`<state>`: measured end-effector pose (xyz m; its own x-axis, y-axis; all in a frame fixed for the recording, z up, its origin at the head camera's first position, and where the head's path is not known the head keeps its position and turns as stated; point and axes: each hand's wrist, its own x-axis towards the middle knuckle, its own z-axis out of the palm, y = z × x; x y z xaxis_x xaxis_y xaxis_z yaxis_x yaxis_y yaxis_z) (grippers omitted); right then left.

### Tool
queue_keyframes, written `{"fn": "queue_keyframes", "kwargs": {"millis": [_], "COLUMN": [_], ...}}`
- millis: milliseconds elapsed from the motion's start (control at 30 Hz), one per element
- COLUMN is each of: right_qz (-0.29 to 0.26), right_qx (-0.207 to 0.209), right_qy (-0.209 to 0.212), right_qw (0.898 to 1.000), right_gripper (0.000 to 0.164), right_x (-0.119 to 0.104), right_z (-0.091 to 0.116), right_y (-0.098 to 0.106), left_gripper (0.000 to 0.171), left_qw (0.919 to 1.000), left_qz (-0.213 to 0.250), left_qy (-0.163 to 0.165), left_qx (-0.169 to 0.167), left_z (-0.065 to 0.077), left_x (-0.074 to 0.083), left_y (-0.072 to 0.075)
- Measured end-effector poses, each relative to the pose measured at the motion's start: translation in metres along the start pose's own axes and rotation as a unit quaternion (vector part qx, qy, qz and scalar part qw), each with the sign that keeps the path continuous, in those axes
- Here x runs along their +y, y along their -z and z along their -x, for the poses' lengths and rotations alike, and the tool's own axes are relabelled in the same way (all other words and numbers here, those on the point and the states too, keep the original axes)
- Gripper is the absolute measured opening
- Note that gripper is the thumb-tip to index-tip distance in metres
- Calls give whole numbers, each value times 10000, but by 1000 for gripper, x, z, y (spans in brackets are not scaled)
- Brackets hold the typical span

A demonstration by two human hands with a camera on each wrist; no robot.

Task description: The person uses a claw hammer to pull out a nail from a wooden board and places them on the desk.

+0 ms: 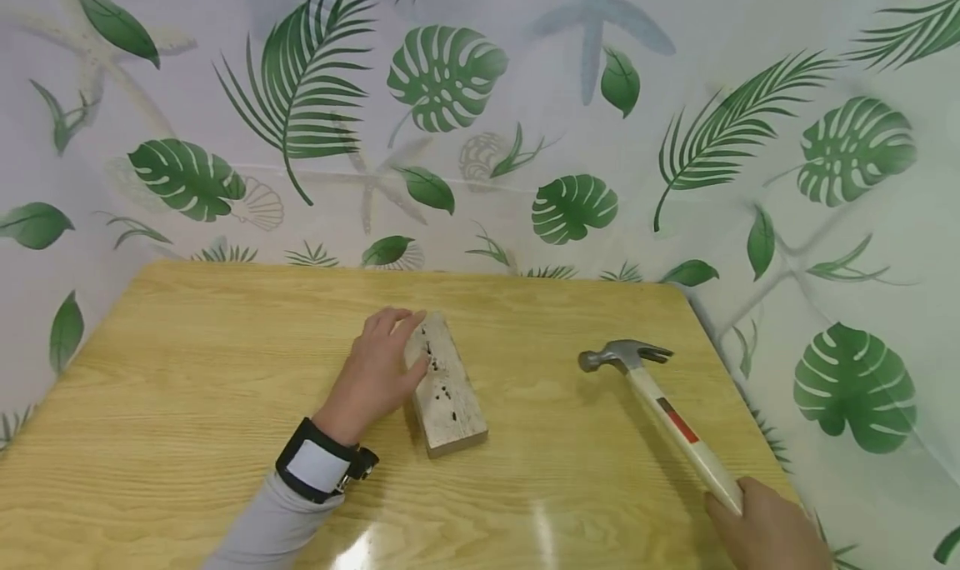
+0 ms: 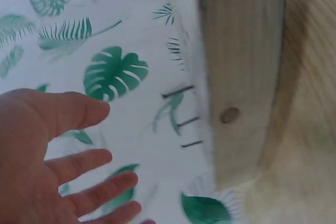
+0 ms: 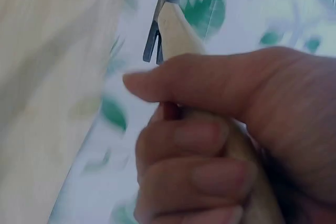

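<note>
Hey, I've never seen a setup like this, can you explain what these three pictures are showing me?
There's no machine here, just a person's two bare hands. The wide picture comes from a camera on the head, looking forward and down. The other two come from cameras on each wrist.

On the wooden table lies a wooden block; the left wrist view shows thin nails sticking out of it. The left hand is beside the block, fingers apart, not gripping it. The right hand holds a claw hammer by its pale handle, its head above the table.
</note>
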<state>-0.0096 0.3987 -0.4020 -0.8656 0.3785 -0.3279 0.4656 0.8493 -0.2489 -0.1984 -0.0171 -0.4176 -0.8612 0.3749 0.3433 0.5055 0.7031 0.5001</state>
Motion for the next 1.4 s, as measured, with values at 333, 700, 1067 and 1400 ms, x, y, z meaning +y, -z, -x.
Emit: {"fn": "queue_keyframes", "kwargs": {"millis": [333,700,1067,1400], "right_qz": [164,696,624,-305], "right_qx": [705,939,445,1839], "right_qy": [1439,2655,2806,4150], "right_qw": [9869,9570,9568,8905], "right_gripper": [20,18,22,21], "right_x": [-116,-189,-217,-241], "right_z": [17,24,16,17], "right_y": [-11,-13,-13,3], "left_gripper": [64,64,25,24], "left_qw": [9816,9604,9660,9796], "left_qz": [-180,-960,-1309,-891], "left_qy": [-1900,-2587,-2133,-1745], "left_qx": [104,-394,-649,-446], "left_z": [12,20,17,10], "left_x": [48,57,43,28], "left_y": [-1,-17,-22,-7]}}
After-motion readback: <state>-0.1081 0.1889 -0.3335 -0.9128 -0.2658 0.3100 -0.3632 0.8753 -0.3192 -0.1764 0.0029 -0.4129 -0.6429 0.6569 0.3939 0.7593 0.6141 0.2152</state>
